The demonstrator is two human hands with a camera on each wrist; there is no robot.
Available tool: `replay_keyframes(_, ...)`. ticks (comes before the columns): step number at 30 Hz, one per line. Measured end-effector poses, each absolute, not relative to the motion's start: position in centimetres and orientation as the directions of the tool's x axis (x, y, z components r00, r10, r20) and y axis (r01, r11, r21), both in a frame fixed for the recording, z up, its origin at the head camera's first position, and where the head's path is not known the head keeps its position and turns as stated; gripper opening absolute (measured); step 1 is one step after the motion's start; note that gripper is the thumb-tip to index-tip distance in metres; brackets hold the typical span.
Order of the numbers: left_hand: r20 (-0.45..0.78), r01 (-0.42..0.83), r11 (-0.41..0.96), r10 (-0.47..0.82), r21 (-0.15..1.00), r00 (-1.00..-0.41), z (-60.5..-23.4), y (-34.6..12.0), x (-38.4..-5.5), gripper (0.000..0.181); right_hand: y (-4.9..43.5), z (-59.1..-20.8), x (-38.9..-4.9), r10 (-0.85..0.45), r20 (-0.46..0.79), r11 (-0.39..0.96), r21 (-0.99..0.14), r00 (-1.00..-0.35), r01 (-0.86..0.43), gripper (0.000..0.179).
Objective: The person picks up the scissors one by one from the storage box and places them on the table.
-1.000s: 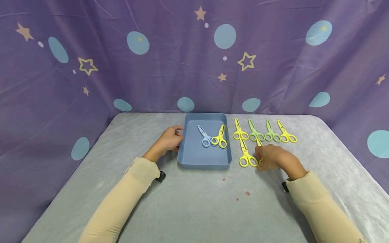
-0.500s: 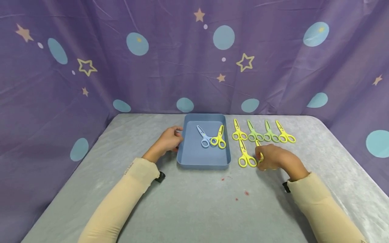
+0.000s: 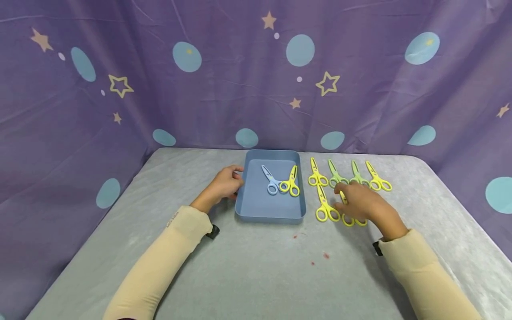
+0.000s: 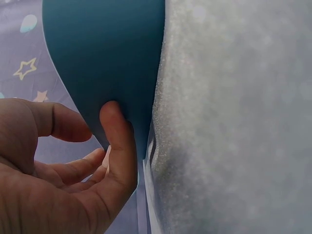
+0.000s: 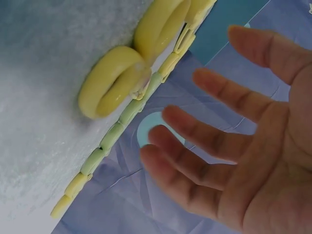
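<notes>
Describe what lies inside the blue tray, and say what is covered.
Blue scissors and yellow scissors. The yellow pair overlaps the blue pair's handle, so the covered part cannot be seen.

Left forearm (image 3: 160, 262): I extend it forward and inward from the lower left.
Left wrist (image 3: 202, 202): roughly in line with the forearm.
Left hand (image 3: 224, 183): angled to my right, fingers (image 4: 124, 151) curled, engaged in a steadying hold.
Right forearm (image 3: 426, 271): I extend it forward and inward from the lower right.
Right wrist (image 3: 392, 224): bare above the cuff.
Right hand (image 3: 364, 202): I hold it angled to my left, fingers (image 5: 192, 131) relaxed and spread, thumb (image 5: 263, 46) apart from them.
</notes>
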State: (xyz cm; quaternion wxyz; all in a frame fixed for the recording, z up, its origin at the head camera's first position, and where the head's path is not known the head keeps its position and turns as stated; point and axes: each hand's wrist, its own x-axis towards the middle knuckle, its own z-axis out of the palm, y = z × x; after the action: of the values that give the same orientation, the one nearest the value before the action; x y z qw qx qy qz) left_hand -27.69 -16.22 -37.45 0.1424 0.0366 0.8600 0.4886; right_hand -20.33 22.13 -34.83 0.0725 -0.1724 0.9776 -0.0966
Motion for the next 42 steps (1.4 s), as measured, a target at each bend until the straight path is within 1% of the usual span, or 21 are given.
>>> replay_keyframes(9,-0.215,-0.083,0.536,0.189,0.840,-0.958,-37.4,-16.1,-27.7,0.057,20.1,-35.3,-21.1,-0.329,0.152,0.908,-0.220,-0.932,-0.357,0.045)
replay_keyframes(13,-0.215,-0.083,0.536,0.189,0.840,-0.958,-37.3,-16.0,-27.7,0.057,18.8,-35.4,-21.9,-0.314,0.227,0.898,-0.242,-0.922,-0.366,0.051)
replay_keyframes(17,-0.214,-0.082,0.534,0.191,0.841,-0.958,-37.4,-16.0,-27.7,0.057,17.3,-35.4,-22.6,-0.351,0.276,0.879,-0.233,-0.895,-0.417,0.055)
replay_keyframes(22,-0.214,-0.081,0.532,0.193,0.843,-0.958,-37.3,-16.0,-27.6,0.057,15.6,-35.3,-23.1,-0.405,0.290,0.857,-0.210,-0.867,-0.470,0.062)
replay_keyframes(29,-0.211,-0.081,0.527,0.192,0.846,-0.959,-37.4,-16.0,-27.8,0.057,13.7,-35.2,-24.0,-0.443,0.203,0.853,-0.204,-0.873,-0.480,0.070)
replay_keyframes(32,-0.210,-0.081,0.522,0.193,0.849,-0.958,-37.5,-16.0,-27.9,0.057,13.0,-35.1,-24.2,-0.455,0.181,0.852,-0.194,-0.872,-0.486,0.071)
replay_keyframes(37,-0.211,-0.080,0.521,0.197,0.850,-0.957,-37.5,-16.0,-27.8,0.057,11.7,-35.1,-24.5,-0.486,0.196,0.836,-0.180,-0.852,-0.519,0.069)
replay_keyframes(42,-0.209,-0.078,0.524,0.196,0.848,-0.958,-37.5,-16.1,-27.8,0.056,10.6,-35.2,-24.7,-0.509,0.201,0.816,-0.197,-0.837,-0.544,0.069)
